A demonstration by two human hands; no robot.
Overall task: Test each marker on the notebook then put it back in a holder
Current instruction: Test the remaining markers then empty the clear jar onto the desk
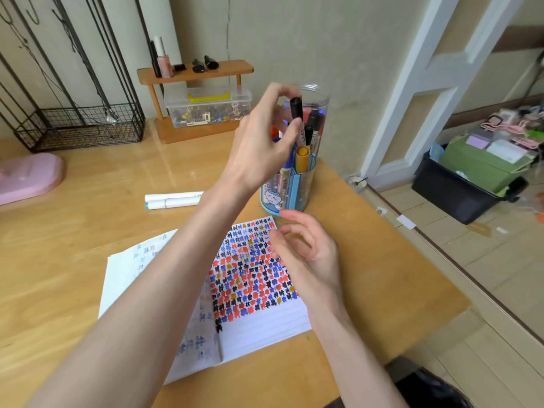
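A black-capped marker (296, 113) is pinched in the grip of the left hand (262, 142), over the clear holder (294, 160). The right hand (309, 251) is held open and empty above the notebook (259, 290). Most of the page is filled with test marks; two white markers (173, 199) lie on the table (73, 260), seemingly untested.

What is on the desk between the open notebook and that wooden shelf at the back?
In the head view, two white markers lie side by side on the desk between the notebook and the wooden shelf; otherwise it is bare wood.
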